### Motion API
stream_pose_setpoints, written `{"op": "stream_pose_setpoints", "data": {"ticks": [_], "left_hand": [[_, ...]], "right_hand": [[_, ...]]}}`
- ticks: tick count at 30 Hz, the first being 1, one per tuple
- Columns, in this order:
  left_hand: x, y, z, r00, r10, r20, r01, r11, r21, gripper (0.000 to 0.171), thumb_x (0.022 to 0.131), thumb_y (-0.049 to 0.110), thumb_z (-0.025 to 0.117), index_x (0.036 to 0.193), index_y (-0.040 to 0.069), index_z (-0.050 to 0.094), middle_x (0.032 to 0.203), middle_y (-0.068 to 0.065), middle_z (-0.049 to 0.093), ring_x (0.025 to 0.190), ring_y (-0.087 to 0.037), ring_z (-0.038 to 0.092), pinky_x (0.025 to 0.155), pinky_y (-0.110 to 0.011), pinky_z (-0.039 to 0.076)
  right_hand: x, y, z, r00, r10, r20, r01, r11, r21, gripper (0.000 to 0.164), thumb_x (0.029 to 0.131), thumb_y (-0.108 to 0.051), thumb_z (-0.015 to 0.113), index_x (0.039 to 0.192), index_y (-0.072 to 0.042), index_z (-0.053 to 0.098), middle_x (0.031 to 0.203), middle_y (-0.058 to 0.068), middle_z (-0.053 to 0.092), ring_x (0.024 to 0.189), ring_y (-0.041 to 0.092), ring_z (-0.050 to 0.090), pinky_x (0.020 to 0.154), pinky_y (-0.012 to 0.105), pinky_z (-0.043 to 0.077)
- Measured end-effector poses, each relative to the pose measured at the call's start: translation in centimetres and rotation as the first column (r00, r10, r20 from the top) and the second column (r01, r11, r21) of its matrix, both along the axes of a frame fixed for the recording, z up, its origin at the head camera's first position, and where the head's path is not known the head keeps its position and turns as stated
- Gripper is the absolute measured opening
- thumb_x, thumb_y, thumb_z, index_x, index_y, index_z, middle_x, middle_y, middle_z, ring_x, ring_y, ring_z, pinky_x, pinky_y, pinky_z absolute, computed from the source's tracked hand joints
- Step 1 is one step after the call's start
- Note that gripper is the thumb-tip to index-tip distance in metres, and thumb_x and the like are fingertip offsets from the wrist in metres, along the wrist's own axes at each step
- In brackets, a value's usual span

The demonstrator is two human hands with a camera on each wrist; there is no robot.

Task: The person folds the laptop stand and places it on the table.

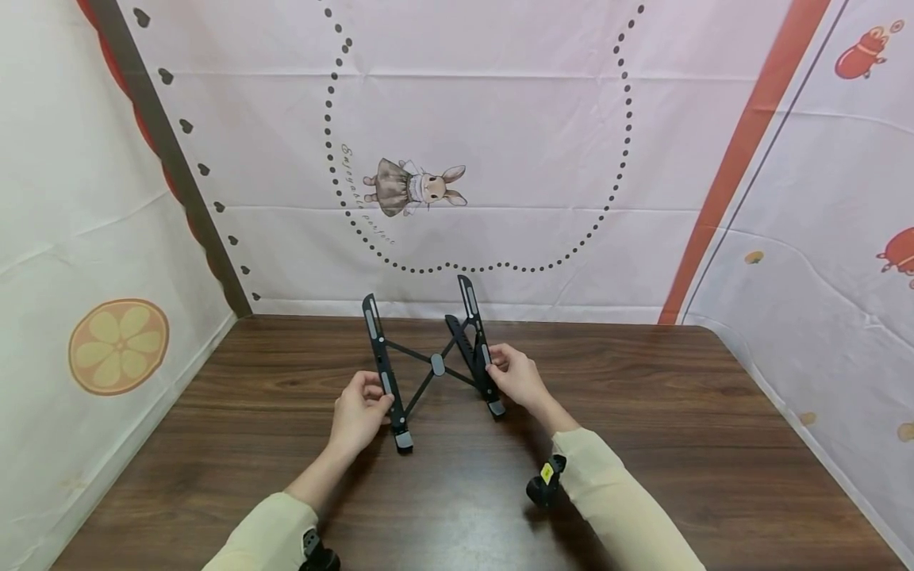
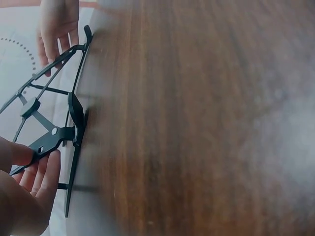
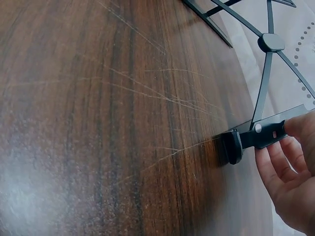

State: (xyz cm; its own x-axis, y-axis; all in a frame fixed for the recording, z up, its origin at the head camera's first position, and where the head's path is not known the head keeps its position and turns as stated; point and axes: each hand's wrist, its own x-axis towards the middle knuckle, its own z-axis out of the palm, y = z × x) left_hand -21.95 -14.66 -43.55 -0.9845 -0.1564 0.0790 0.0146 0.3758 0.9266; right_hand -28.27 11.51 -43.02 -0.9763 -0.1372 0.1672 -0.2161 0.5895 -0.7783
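Note:
A black folding laptop stand (image 1: 438,365) is spread out on the wooden table, its two side rails joined by crossed bars with a grey hub in the middle. My left hand (image 1: 360,414) grips the left rail near its lower part, thumb on one face and fingers behind. On the other side, my right hand (image 1: 516,376) pinches the right rail between thumb and fingers. In the left wrist view the left hand (image 2: 37,184) holds its rail from below. The right wrist view has the right hand (image 3: 290,172) holding the rail near its front lip.
The brown wooden table (image 1: 643,444) extends around the stand. Behind it hangs a white printed cloth (image 1: 543,159) with a rabbit figure and dotted lines. Similar cloth borders both sides. Dark wrist cameras (image 1: 544,482) are strapped to both sleeves.

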Motion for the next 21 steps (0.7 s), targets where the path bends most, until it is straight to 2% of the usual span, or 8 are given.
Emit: {"op": "stream_pose_setpoints", "data": {"ticks": [6, 21], "left_hand": [[0.01, -0.01, -0.04, 1.000, 0.001, 0.007, -0.001, 1.000, 0.011, 0.029, 0.084, -0.001, 0.061, 0.112, 0.002, 0.051, 0.088, -0.015, 0.065, 0.072, -0.021, 0.067, 0.058, -0.031, 0.055], [-0.19, 0.16, -0.06, 1.000, -0.013, 0.019, 0.013, 1.000, -0.011, 0.028, 0.086, 0.002, 0.060, 0.112, -0.001, 0.053, 0.089, -0.015, 0.066, 0.070, -0.020, 0.067, 0.056, -0.029, 0.055]], "right_hand": [[0.11, 0.04, 0.06, 1.000, 0.008, 0.006, -0.008, 1.000, -0.003, 0.028, 0.086, -0.008, 0.062, 0.114, -0.007, 0.059, 0.089, 0.005, 0.067, 0.083, 0.020, 0.064, 0.058, 0.026, 0.047], [0.82, 0.58, 0.22, 0.998, 0.011, 0.066, -0.007, 0.998, -0.059, 0.022, 0.087, -0.007, 0.060, 0.109, -0.005, 0.059, 0.088, 0.005, 0.064, 0.075, 0.015, 0.062, 0.056, 0.026, 0.050]]}}
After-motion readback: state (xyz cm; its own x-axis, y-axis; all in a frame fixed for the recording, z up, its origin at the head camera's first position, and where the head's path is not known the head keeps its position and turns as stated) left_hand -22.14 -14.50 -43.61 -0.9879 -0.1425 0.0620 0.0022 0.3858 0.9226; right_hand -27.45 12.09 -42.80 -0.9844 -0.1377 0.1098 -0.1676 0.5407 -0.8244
